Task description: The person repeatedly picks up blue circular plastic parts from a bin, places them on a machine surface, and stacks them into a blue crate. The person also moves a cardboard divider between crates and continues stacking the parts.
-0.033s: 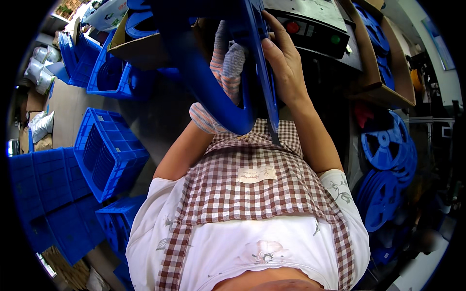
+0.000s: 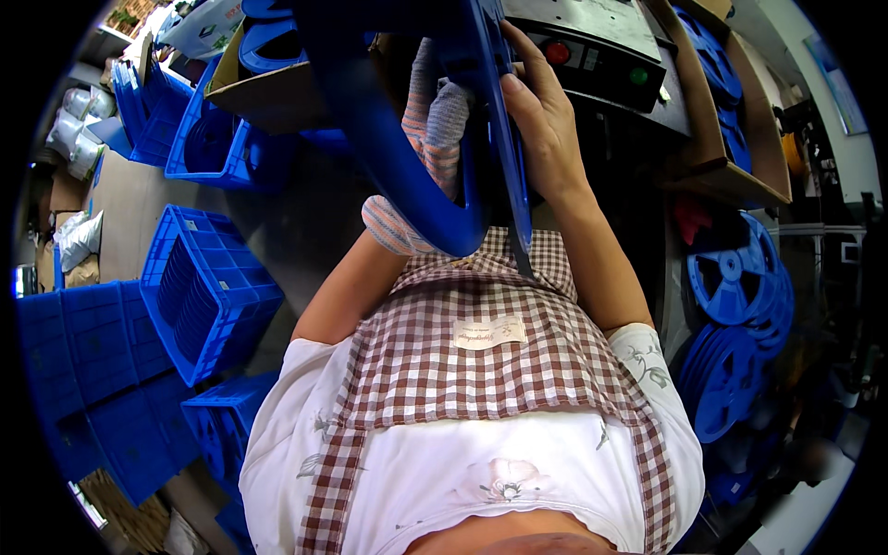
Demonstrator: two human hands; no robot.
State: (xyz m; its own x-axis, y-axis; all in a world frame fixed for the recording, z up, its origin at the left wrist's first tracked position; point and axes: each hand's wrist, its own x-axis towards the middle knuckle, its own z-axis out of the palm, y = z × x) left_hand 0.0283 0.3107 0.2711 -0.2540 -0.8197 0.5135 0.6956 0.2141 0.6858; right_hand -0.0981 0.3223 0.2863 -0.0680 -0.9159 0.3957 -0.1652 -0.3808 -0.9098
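Note:
Held upright in front of my chest is a large blue plastic reel (image 2: 381, 153), seen nearly edge-on, its top cut off by the upper edge of the view. My left hand (image 2: 437, 129), in a grey and orange striped glove, reaches between the reel's two flanges and grips it near the middle. Part of that hand is hidden by the near flange. My right hand (image 2: 546, 120) is bare and closed on the right flange, its thumb and fingers pressed along the blue plastic.
A machine box with red and green buttons (image 2: 592, 60) stands ahead. Cardboard boxes with blue reels flank it, one being the right box (image 2: 740, 176). Loose reels (image 2: 735, 268) stack at right. Blue crates, including a filled crate (image 2: 208, 291), crowd the left.

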